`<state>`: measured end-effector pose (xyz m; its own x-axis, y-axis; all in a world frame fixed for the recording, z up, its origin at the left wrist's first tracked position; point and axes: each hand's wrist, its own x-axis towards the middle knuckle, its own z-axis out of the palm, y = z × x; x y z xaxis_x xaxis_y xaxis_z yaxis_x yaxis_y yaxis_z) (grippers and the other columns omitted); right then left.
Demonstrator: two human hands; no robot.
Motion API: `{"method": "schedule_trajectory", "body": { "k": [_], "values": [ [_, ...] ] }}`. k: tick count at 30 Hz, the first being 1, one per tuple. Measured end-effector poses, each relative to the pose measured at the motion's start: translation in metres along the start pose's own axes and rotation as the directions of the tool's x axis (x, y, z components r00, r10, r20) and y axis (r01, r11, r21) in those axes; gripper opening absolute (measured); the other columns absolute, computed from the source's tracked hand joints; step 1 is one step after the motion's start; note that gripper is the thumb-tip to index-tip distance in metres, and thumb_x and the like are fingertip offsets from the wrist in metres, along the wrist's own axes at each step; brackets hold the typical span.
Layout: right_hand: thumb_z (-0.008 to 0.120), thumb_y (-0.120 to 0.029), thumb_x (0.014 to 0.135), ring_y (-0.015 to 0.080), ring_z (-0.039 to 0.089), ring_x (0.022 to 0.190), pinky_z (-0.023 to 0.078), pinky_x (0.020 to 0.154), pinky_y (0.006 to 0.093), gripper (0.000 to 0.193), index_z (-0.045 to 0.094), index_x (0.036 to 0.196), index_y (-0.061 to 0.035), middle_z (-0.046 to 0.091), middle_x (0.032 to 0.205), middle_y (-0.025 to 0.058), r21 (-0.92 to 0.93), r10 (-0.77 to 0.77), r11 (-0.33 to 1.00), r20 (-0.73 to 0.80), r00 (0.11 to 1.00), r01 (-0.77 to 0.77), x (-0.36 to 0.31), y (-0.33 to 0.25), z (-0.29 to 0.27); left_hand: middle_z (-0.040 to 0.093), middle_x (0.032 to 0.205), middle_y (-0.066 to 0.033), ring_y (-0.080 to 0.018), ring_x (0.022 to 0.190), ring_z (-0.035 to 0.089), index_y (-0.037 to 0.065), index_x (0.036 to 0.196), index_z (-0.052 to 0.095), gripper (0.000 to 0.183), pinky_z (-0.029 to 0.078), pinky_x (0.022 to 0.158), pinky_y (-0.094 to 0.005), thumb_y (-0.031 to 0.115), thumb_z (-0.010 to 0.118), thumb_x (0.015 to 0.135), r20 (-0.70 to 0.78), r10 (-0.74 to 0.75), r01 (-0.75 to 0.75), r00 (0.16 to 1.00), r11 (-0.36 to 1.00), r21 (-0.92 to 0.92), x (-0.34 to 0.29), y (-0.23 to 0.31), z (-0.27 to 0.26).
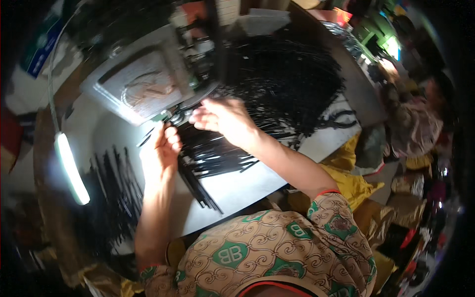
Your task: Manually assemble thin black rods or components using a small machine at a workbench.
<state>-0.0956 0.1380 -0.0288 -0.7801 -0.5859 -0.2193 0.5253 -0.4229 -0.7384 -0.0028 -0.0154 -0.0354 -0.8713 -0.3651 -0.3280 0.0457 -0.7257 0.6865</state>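
At the front of a machine (141, 81) with a grey metal plate, my left hand (161, 148) is closed, its thumb and fingers pinched just below the small metal parts (175, 116). What it pinches is too small to make out; a thin dark piece shows beside its fingers. To the right, my right hand (225, 121) reaches toward the same parts with its fingers stretched and slightly apart, below a round disc (200, 96). I see nothing held in it. Long thin black strips (213, 151) lie beneath and between the hands.
A large heap of black strips (287, 79) covers the table's right side; another bunch (114, 183) lies at the left. A lit tube lamp (71, 168) hangs at the left on a cord. Yellow bags (349, 183) stand beyond the right edge of the white table (235, 190). Another person (413, 123) sits at the far right.
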Motion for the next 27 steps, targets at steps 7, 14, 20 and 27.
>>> {"method": "schedule_trajectory", "body": {
  "k": [7, 14, 20, 27],
  "values": [
    [0.062, -0.012, 0.073, 0.0183, 0.06, 0.055, 0.048, 0.047, 0.0251, 0.031, 0.055, 0.096, 0.008, 0.06, 0.077, 0.015, -0.834, -0.146, 0.544, 0.017, 0.989, 0.094, -0.014, -0.075, -0.051, 0.056, 0.068, -0.0064, -0.0134, 0.059, 0.051, -0.001, 0.087, 0.054, 0.021, 0.041, 0.053, -0.0236, 0.019, 0.053, 0.081, 0.037, -0.099, 0.09, 0.994, 0.975, 0.204, -0.003, 0.018, 0.008],
    [0.057, -0.008, 0.072, 0.0242, 0.055, 0.084, 0.043, 0.075, 0.0323, 0.015, 0.062, 0.087, -0.0064, 0.053, 0.093, 0.0075, -0.891, -0.313, -0.44, 0.266, 0.912, 0.109, -0.029, -0.109, -0.086, 0.058, 0.083, -0.0116, -0.0154, 0.066, 0.052, 0.005, 0.081, 0.051, 0.007, 0.042, 0.056, -0.0242, 0.008, 0.053, 0.075, 0.063, -0.052, 0.038, 0.997, 0.977, 0.211, -0.01, 0.022, 0.012],
    [0.057, -0.007, 0.071, 0.0227, 0.055, 0.085, 0.043, 0.075, 0.032, 0.013, 0.061, 0.083, -0.0069, 0.053, 0.092, 0.0049, -0.854, -0.384, -0.516, 0.296, 0.874, 0.063, -0.04, -0.118, -0.096, 0.057, 0.085, -0.0105, -0.0131, 0.066, 0.05, 0.006, 0.078, 0.052, 0.005, 0.039, 0.055, -0.0233, 0.004, 0.051, 0.074, 0.117, -0.079, 0.049, 0.99, 0.969, 0.241, -0.01, 0.021, 0.01],
    [0.055, -0.005, 0.072, 0.0251, 0.055, 0.081, 0.045, 0.071, 0.0341, 0.01, 0.06, 0.081, -0.0065, 0.052, 0.09, 0.0074, -0.804, -0.339, -0.594, 0.212, 0.917, -0.034, -0.047, -0.129, -0.123, 0.058, 0.089, -0.0081, -0.0108, 0.069, 0.052, 0.002, 0.091, 0.054, 0.018, 0.04, 0.057, -0.0215, 0.013, 0.058, 0.077, 0.107, -0.075, 0.043, 0.991, 0.96, 0.275, -0.005, 0.02, 0.008]
  ]
}}
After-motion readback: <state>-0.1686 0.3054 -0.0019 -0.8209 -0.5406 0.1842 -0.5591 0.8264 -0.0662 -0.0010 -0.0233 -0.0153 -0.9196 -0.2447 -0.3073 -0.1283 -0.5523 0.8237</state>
